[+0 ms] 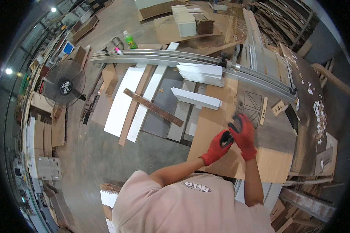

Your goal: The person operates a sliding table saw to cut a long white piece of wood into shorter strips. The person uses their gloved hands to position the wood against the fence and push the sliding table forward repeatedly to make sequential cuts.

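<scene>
Gloved hands (pixel 233 139) over plywood table (pixel 217 120), cluttered workshop concrete floor (pixel 97 151).

My left hand (pixel 218 146) and right hand (pixel 244 136) wear red knitted cloth gloves with black rubbery palms above a matt brown raw-wood board (pixel 216 128), near smooth white laminated panels (pixel 122 101) and a dull grey metal rail (pixel 175 58).

Head view: worn on the head, fisheye, looking steeply down from close above onto the workbench (pixel 221 128).
Frame edges: floor and shirt below.
</scene>
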A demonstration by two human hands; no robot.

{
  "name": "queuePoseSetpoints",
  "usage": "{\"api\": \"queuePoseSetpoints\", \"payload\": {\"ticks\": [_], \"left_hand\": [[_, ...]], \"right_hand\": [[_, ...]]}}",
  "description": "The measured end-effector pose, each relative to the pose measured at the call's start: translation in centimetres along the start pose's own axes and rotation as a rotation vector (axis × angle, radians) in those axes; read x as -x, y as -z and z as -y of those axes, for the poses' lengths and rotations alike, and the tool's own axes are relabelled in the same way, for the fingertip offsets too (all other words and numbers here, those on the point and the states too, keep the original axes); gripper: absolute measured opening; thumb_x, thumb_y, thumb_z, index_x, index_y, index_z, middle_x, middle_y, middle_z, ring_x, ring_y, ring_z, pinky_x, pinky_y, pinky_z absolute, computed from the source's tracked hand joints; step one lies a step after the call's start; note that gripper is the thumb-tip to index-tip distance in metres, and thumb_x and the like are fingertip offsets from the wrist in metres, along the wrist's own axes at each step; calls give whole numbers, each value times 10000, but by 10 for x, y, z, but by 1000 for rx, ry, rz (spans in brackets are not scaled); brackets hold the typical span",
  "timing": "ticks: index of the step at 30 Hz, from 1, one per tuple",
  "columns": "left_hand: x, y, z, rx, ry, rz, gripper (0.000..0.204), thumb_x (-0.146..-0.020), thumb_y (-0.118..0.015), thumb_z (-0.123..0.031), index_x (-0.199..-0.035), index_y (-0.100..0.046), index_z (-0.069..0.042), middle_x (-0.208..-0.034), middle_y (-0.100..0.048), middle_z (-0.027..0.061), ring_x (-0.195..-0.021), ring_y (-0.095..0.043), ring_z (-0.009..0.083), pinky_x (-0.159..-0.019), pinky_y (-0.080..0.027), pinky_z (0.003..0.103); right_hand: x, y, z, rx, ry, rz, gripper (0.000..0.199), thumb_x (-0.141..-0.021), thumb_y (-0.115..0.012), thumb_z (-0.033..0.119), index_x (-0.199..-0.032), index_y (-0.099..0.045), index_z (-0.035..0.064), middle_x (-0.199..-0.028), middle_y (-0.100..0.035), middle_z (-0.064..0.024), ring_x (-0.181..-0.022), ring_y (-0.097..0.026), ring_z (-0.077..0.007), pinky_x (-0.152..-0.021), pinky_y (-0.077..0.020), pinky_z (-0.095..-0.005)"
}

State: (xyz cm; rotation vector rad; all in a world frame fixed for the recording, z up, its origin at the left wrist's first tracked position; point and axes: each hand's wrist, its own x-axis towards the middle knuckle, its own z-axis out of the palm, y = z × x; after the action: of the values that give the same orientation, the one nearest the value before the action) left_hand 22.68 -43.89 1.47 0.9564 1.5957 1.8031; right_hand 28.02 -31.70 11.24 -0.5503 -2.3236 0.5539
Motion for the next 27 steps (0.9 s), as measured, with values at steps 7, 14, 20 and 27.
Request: {"api": "queuePoseSetpoints", "payload": {"ticks": [7, 14, 20, 27], "left_hand": [[47, 75, -21, -64, 143, -177, 365, -878, -683, -80, -1218, -565, -20, -915, -631, 58, -803, -595, 111, -735, -502, 271], [28, 90, -37, 45, 250, -370, 343, -902, -668, -84, -1219, -561, -8, -910, -597, -14, -755, -514, 35, -639, -443, 213], [1, 101, -33, 255, 92, -514, 544, -904, -658, -60, -1391, -416, -64, -1114, -581, 33, -908, -556, 81, -716, -480, 233], [-65, 110, -120, 304, -116, -347, 883, -857, -689, -2, -1550, -154, -115, -1379, -430, 108, -1145, -516, 157, -874, -494, 270]], "right_hand": [[-107, -143, 0, 205, 295, 430, 500, -698, -816, 278, -1114, -587, 119, -1044, -634, -145, -999, -617, -326, -842, -483, -439], [-115, -186, -25, 120, 245, 459, 564, -663, -829, 266, -1150, -589, 110, -972, -665, -143, -908, -650, -336, -771, -502, -452], [-110, -146, -10, -239, 103, 301, 486, -686, -818, 226, -1098, -626, 55, -967, -690, -162, -864, -674, -304, -756, -519, -409], [-68, -19, 27, -928, -412, 476, 257, -742, -808, 62, -932, -644, 8, -843, -652, -7, -765, -572, -85, -720, -482, -251]]}}
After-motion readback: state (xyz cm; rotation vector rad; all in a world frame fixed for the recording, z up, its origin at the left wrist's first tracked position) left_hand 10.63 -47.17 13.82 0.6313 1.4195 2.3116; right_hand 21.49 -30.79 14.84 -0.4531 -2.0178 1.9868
